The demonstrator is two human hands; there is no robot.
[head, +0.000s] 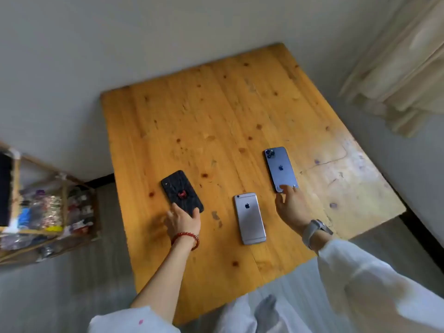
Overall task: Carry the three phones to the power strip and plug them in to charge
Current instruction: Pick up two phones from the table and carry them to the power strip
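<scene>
Here, three phones lay face down on the wooden table. Your left hand touched the black phone, your right hand the blue phone, fingers spread. They looked smooth, slippery, breakable; pinching the long edges seemed safest.

Your left hand carries a bracelet of round red beads at the wrist; the forearm above it is bare up to a loose white sleeve with a small pink mark near the cuff. Your right hand carries a watch on a pale grey band, directly followed by a wide, creased white sleeve. Below, white trousers and a grey sock.
</scene>
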